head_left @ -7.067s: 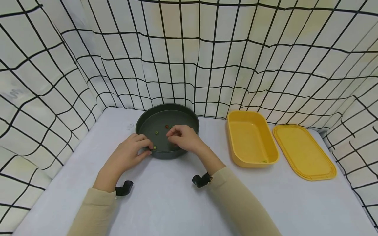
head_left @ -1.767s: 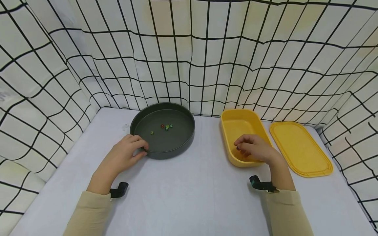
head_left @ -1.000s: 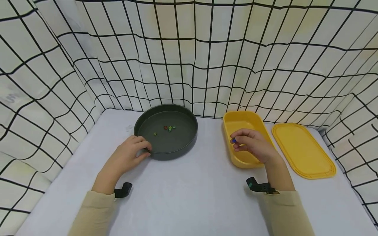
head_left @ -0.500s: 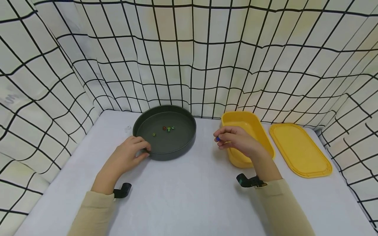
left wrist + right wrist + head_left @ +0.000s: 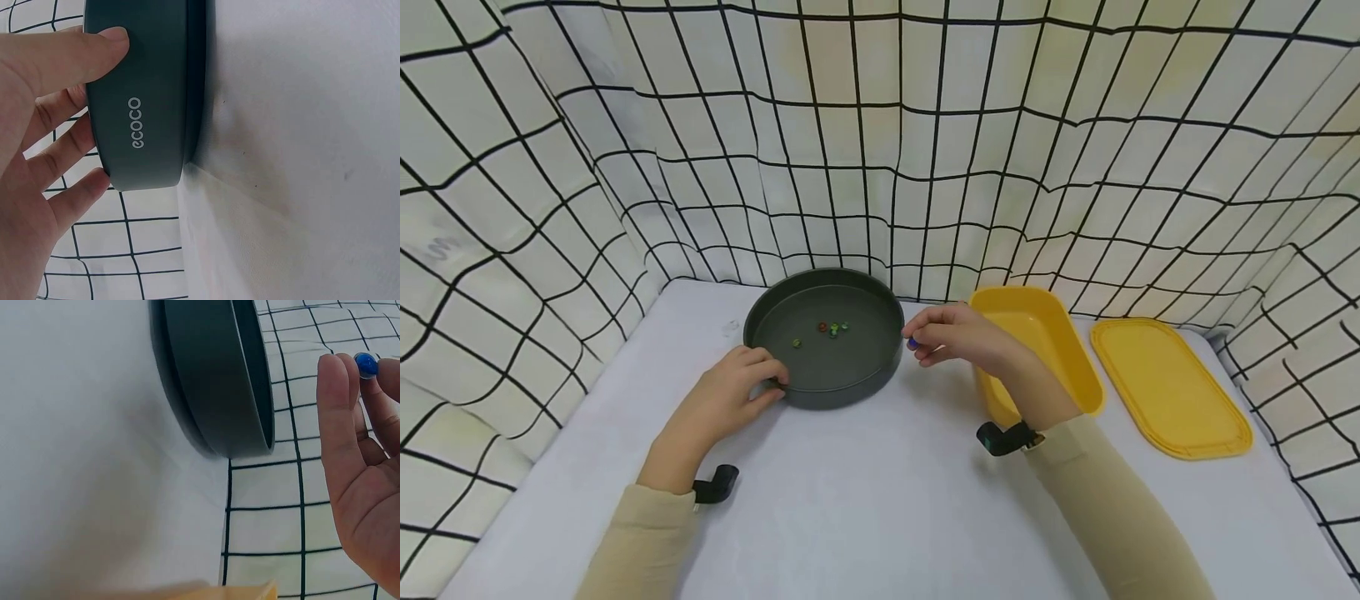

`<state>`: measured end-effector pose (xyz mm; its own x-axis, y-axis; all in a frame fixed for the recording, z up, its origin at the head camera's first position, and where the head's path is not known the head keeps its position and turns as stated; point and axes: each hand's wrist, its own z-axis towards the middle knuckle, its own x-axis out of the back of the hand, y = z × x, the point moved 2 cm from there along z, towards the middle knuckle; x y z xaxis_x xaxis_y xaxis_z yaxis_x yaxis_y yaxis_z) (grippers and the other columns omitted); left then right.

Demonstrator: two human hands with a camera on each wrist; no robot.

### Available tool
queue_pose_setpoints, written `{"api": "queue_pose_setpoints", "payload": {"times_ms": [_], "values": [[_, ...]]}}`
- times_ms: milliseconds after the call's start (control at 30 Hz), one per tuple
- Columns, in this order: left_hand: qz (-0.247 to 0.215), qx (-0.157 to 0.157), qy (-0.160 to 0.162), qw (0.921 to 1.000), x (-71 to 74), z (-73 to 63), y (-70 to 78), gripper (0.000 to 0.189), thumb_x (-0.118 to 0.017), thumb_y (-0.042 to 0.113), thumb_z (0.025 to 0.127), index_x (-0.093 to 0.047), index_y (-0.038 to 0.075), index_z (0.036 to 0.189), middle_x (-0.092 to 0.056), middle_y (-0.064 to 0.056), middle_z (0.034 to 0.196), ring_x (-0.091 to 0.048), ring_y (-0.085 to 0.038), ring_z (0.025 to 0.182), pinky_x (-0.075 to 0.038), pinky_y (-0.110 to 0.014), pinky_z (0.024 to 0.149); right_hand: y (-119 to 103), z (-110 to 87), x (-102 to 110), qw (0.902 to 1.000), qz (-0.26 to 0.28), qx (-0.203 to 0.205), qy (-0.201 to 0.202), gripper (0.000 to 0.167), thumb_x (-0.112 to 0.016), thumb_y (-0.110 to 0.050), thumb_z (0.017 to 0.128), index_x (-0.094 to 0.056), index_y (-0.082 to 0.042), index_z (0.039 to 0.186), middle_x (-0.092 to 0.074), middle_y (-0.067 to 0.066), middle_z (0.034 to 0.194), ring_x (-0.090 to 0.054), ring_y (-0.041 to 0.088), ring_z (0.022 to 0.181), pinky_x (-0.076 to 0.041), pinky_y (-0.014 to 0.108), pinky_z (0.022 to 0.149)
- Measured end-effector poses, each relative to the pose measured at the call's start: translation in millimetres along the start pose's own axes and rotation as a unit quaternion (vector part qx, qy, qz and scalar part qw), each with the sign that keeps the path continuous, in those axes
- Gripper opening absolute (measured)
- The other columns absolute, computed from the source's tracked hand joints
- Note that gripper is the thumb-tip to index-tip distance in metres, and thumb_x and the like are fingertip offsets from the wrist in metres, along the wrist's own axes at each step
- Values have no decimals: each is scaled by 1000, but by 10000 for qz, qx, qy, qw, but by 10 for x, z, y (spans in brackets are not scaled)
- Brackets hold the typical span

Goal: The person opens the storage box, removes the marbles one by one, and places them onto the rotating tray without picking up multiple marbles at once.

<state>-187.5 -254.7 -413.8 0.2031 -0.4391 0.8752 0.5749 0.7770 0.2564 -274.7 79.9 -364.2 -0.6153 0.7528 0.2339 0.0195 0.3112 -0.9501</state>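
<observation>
Left hand (image 5: 730, 396): thumb and fingers clamped on wall of round dark-green pan (image 5: 842, 367) | "ecoco" printed there in pale letters | small red and green beads (image 5: 834, 331) scattered inside | glossy, rounded blue bead (image 5: 913, 343) pinched by right hand (image 5: 958, 337) beside pan's right rim | yellow box (image 5: 1022, 312), yellow lid (image 5: 1172, 387) placed rightmost.

A glossy blue bead (image 5: 366, 365) is pinched in the right hand (image 5: 958, 335), beside the round dark pan (image 5: 831, 368); the pan lies flat, its rim gripped by the left hand (image 5: 730, 392).

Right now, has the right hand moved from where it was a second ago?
Yes: the right hand, pinching the blue ball, has moved left, from over the yellow box toward the dark pan.
</observation>
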Motion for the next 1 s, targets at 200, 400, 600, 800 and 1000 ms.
{"api": "queue_pose_setpoints", "payload": {"times_ms": [200,400,600,800,1000], "values": [[0,87,-99,9999,-3,18,5,21,-83,7,79,-69,19,90,-63,6,94,-56,-20,95,-50,-41,80,-75,207,-126,9998,-97,-63,-160,18,-56,-11,100,-69,-4,110,-64,19,102,-66,27,86,-59,39,84],[-12,46,-111,9999,1,36,10,20,-83,7,79,-69,18,90,-63,5,94,-56,-20,94,-50,-41,82,-129,408,-291,9996,-79,-56,-267,16,-57,-12,99,-69,-3,107,-65,14,97,-65,23,82,-59,36,83],[-27,10,-97,9999,1,44,4,21,-83,8,80,-69,18,90,-63,5,93,-56,-21,94,-50,-40,82,-136,604,-442,9984,-459,-139,-284,21,-56,-13,99,-71,-2,109,-66,18,108,-64,20,82,-59,33,79],[-8,82,-137,9999,4,29,-7,20,-83,9,80,-69,19,90,-63,5,92,-56,-21,94,-50,-41,82,-96,764,-563,9929,-1119,-215,-337,26,-57,-15,100,-69,3,113,-66,11,102,-63,18,81,-59,31,75],[25,115,-151,9998,1,12,-14,20,-83,9,80,-69,19,90,-63,5,92,-56,-21,94,-50,-41,81,-115,818,-691,9389,-3429,20,-290,17,-60,-21,99,-74,-10,98,-66,-1,85,-60,13,76,-51,26,69]]}}
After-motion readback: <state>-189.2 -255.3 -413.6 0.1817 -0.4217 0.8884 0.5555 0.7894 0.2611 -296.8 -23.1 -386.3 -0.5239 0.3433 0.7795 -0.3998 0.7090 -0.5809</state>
